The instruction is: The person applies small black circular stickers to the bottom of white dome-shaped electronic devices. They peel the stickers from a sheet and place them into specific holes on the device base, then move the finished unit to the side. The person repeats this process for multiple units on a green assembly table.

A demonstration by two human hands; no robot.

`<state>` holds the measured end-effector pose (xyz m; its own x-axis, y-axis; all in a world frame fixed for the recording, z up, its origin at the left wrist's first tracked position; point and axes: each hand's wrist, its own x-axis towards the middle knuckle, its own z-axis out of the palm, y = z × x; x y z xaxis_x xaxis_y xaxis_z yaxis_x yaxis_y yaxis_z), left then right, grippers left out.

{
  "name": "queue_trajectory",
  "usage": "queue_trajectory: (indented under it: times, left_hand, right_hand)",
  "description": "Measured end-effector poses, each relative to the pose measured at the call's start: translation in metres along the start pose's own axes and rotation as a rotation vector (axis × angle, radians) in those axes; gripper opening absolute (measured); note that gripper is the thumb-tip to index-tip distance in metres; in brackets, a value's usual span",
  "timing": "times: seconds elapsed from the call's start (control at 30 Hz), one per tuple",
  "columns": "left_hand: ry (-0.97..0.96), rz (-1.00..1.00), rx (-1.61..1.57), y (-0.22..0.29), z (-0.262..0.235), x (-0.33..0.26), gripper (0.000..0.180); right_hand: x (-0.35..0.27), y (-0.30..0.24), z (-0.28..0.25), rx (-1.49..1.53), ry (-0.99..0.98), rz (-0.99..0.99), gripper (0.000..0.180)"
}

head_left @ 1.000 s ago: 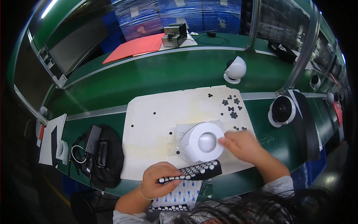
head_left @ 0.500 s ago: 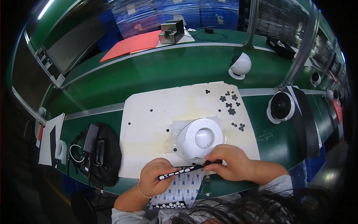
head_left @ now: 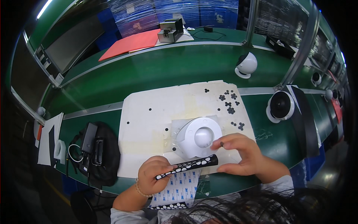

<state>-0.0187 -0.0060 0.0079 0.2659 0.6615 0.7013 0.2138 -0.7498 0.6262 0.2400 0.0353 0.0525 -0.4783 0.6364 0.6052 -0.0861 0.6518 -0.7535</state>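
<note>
Green bench [head_left: 272,143] | lower centre: left hand [head_left: 153,171] pinching dotted strip [head_left: 203,162]; right hand [head_left: 249,154] wide, dark dot [head_left: 222,144] at fingertip | probably best edge-held

A person's right hand [head_left: 246,155], pinching the dotted strip [head_left: 199,162] half a second earlier, now stands clear of it, thumb and fingers parted, a black dot [head_left: 222,144] on one fingertip, beside the white base [head_left: 189,140]. Beyond the base, a white ball-shaped device [head_left: 247,64] has shifted farther right.
</note>
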Motion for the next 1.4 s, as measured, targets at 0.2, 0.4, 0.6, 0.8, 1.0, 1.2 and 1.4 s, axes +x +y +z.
queue_trajectory:
  times: [0.2, 0.4, 0.6, 0.8, 1.0, 1.2, 1.4]
  left_hand:
    - [-0.023, 0.02, -0.01, -0.002, -0.002, 0.001, 0.035]
    - [-0.041, 0.012, 0.009, -0.003, 0.0, 0.001, 0.035]
    - [-0.04, 0.015, 0.026, -0.003, 0.001, 0.001, 0.033]
    - [0.012, -0.016, -0.04, -0.002, 0.001, 0.0, 0.033]
    - [0.008, -0.033, -0.051, 0.003, 0.003, 0.002, 0.031]
    - [-0.006, -0.187, -0.08, 0.007, 0.004, 0.002, 0.028]
    - [-0.275, -0.006, 0.047, 0.003, 0.002, 0.014, 0.027]
  right_hand:
    - [0.001, 0.002, -0.001, -0.341, -0.2, -0.091, 0.032]
    - [0.0, 0.008, 0.003, -0.382, -0.156, -0.076, 0.032]
    - [0.001, -0.003, 0.002, -0.348, -0.143, 0.158, 0.028]
    - [0.004, 0.0, -0.005, -0.234, -0.078, -0.025, 0.026]
    - [0.011, 0.0, 0.027, -0.206, -0.079, -0.22, 0.04]
    - [0.01, -0.008, 0.023, -0.214, -0.339, -0.43, 0.035]
    - [0.016, 0.021, 0.003, -0.145, 0.178, -0.015, 0.045]
